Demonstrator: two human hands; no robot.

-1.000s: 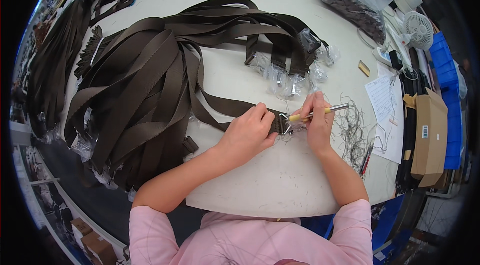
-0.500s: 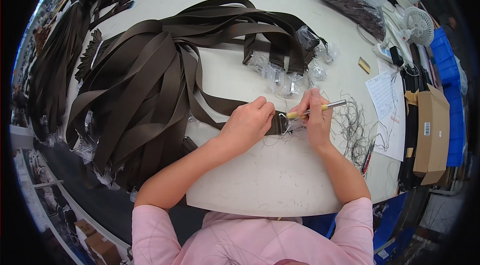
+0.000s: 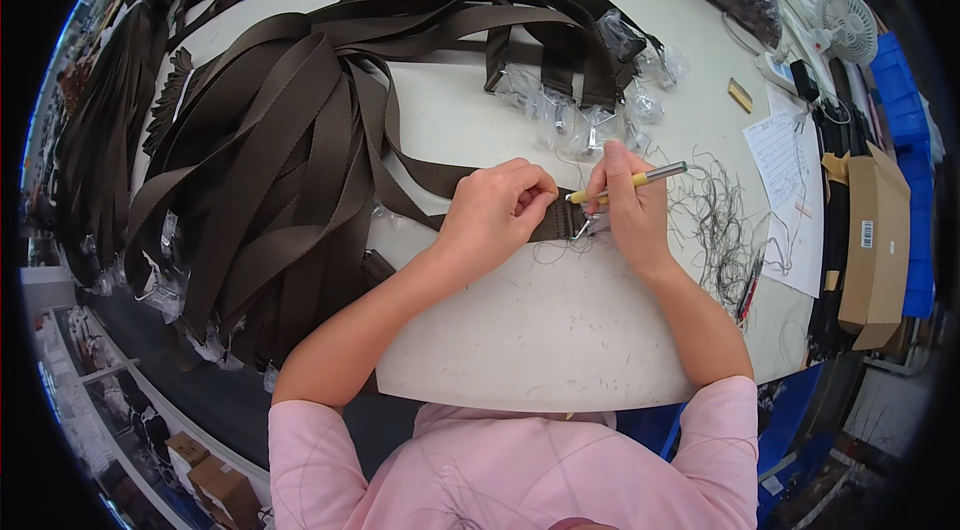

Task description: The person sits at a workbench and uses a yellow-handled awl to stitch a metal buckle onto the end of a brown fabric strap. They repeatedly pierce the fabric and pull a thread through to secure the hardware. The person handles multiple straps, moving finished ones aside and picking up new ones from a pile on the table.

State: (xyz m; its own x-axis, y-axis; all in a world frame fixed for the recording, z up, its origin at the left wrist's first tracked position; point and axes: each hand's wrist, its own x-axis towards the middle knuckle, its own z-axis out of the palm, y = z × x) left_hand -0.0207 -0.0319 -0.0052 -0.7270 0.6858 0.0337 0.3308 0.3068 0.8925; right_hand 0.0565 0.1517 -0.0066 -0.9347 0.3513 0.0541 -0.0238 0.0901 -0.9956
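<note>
The left hand (image 3: 495,205) lies over the end of a dark brown webbing strap (image 3: 548,222), its fingers curled together with the thumb close to the forefinger; whether they pinch the webbing or something finer, I cannot tell. This strap end lies near the middle of the pale table (image 3: 530,330), between the two hands, and carries a metal ring (image 3: 582,230) on its right side. The right hand (image 3: 632,215) has thumb and fingers clamped on a slim tool (image 3: 655,174) with a yellow section and a metal end; the tool slants, its yellow part pointing left to the strap end and its metal end to the right. Loose dark threads (image 3: 715,220) lie tangled just right of the right hand, with a red and black tool (image 3: 748,292) at their near right side. A big heap of brown straps (image 3: 280,120) spreads across the left, some arching over the far side to ends with plastic-wrapped fittings (image 3: 560,120) beyond the hands. Farther right are a written sheet (image 3: 775,160), a white fan (image 3: 846,25), an open cardboard box (image 3: 878,250) and blue bins (image 3: 905,120).
</note>
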